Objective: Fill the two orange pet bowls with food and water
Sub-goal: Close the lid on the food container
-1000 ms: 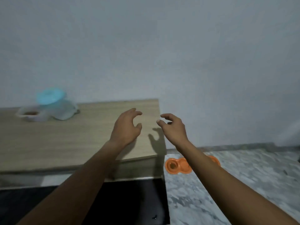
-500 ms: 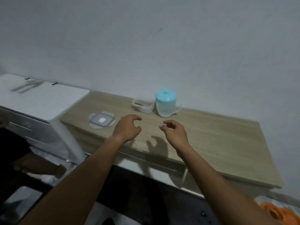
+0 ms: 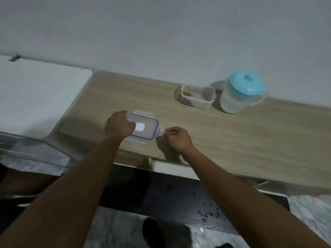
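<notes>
Bowls, the orange pair you have to fill, lie outside this view, so you cannot say which way they sit from your hands. What lies under your hands is a lid (image 3: 143, 128), flat on the tabletop (image 3: 250, 136), clear with a blue seal and latch tabs along its edges. Your left hand (image 3: 119, 125) rests curled over its left end, pressing or gripping it; how tightly, you cannot tell. Your right hand (image 3: 179, 139) pinches the tab at its right end between fingertips. The long axis of the lid runs from one hand to the other, so each holds one short end.

Ahead of your right hand, well beyond the lid, an open box (image 3: 198, 96) with a little brown food in one corner sits just beside a jug (image 3: 241, 93) with a teal cap. Both lie closer to your right hand than your left. Judging from this, filling has not begun: food and water sit untouched, and your right hand is better placed to reach either.
</notes>
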Demonstrator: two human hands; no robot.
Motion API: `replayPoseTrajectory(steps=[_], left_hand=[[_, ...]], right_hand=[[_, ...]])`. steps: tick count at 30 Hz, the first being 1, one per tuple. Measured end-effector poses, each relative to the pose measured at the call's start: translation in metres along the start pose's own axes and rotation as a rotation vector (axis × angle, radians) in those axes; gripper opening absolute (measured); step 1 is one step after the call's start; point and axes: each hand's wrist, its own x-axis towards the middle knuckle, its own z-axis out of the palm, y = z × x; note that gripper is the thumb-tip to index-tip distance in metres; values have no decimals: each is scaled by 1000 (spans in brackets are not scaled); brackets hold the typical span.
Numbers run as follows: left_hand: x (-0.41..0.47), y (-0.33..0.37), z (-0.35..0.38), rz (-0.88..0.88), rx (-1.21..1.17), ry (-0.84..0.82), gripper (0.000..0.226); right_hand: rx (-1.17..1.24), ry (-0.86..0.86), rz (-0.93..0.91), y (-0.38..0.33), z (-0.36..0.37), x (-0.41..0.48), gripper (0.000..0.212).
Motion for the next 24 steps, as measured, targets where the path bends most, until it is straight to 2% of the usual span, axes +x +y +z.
replayPoseTrajectory(steps=[4, 6, 9, 11, 13, 16, 18, 21, 24], left_hand=[[17, -20, -3, -61, 24, -15, 72], [23, -25, -4, -49, 10, -6, 71], [25, -23, -5, -52, -24, -13, 66], [24, -23, -3, -70, -63, -35, 63], [25, -24, -1, -93, -98, -47, 55], [24, -22, 1, -92, -137, -64, 28], [25, -17, 4, -94, -228, -86, 21], [30, 5, 8, -129, -506, -174, 24], [30, 47, 12, -58, -745, -209, 20]], right_hand=[[-21, 75, 29, -9, 17, 10, 34], [-20, 95, 48, -11, 25, 15, 31], [-28, 108, 62, -11, 32, 19, 12], [-34, 105, 69, -11, 34, 20, 19], [-42, 111, 74, -11, 33, 18, 19], [-8, 124, 88, -8, 23, 15, 17], [49, 151, 107, -3, 9, 14, 18], [234, 238, 120, -2, -20, 14, 16], [445, 353, 70, -13, -54, 12, 16]])
